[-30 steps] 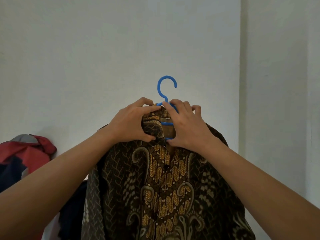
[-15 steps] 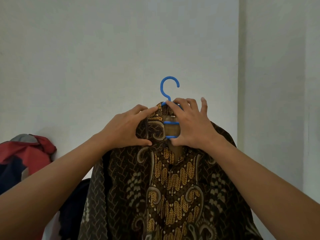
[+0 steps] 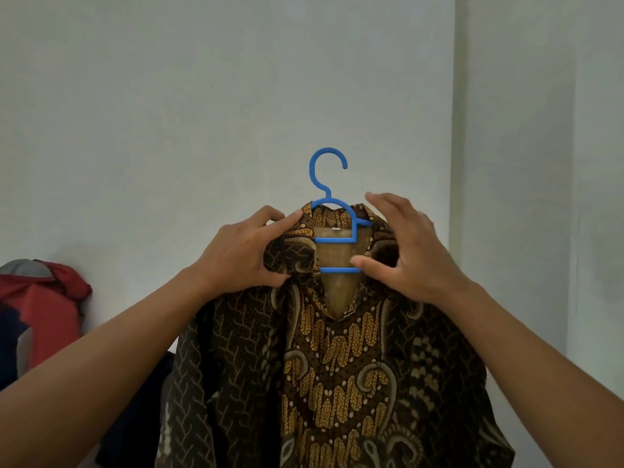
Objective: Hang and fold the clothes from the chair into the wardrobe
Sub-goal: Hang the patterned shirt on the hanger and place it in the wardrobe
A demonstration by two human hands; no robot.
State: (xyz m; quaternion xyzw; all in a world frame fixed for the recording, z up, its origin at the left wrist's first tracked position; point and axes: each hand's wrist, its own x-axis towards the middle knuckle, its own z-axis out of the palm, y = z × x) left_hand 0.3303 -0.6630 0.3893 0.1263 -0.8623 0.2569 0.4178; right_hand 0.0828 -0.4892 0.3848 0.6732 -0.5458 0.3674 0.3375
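Note:
A brown and gold batik shirt (image 3: 337, 366) hangs on a blue plastic hanger (image 3: 326, 170), held up in front of a white wall. The hanger's hook stands free above the collar. My left hand (image 3: 243, 255) pinches the shirt's left collar between thumb and fingers. My right hand (image 3: 412, 251) is at the right collar with its fingers spread and lifted, slightly blurred. Its thumb lies near the end of the hanger's lower bar. The shirt's lower part runs out of the frame.
A red and grey garment (image 3: 44, 298) is heaped at the left edge, with dark clothing (image 3: 141, 400) below it behind my left forearm. A vertical wall corner (image 3: 459, 163) runs down on the right.
My right hand has loosened from the collar and spread its fingers. The collar now lies open, showing more of the hanger's bars. The left hand keeps its pinch.

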